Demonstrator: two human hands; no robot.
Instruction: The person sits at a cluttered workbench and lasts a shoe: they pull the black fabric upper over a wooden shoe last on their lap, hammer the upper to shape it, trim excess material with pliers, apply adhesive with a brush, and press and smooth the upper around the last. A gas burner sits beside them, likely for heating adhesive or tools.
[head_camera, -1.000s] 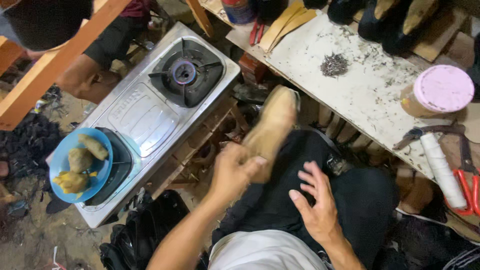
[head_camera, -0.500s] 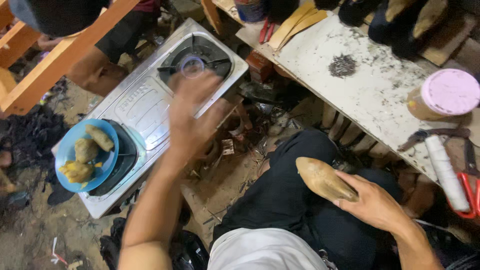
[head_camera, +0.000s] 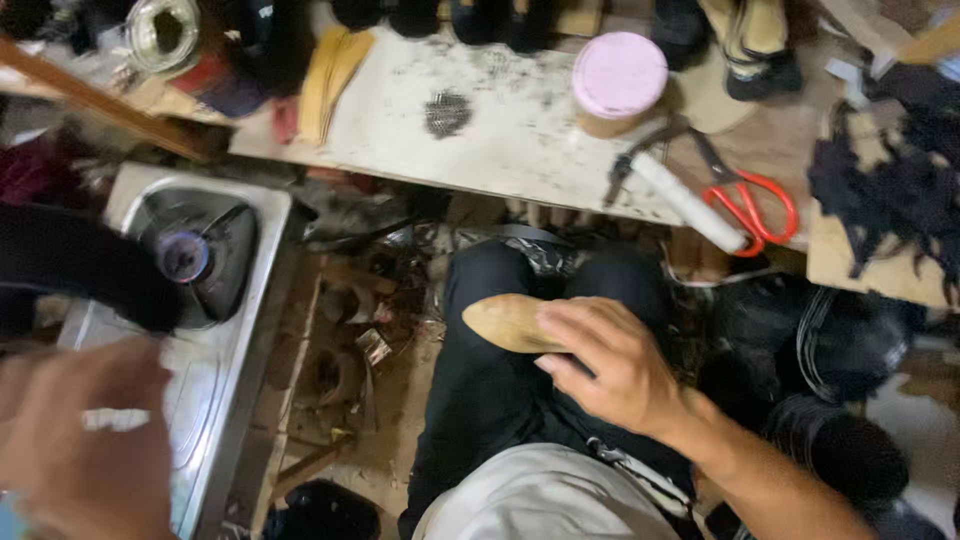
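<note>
A person's right hand (head_camera: 610, 365) rests curled over a tan, smooth wooden shoe form (head_camera: 510, 322) lying across the lap on black trousers (head_camera: 500, 400), fingers bent around its rear end. A second ago the left hand gripped that form; half a second ago it had passed to the right while the left reached out over the stove. Now the left hand (head_camera: 85, 450) hangs blurred above the steel 2-burner gas stove (head_camera: 250, 330), seemingly grasping a long black piece (head_camera: 90, 270) over the burner (head_camera: 185, 255), though whether the fingers are closed I cannot tell. On the stained white workbench (head_camera: 500, 130) stand a round tub with a pink lid (head_camera: 618, 80), a white cylindrical roll (head_camera: 690, 202), red-handled scissors (head_camera: 750, 205) and a small heap of dark tacks (head_camera: 447, 113).
</note>
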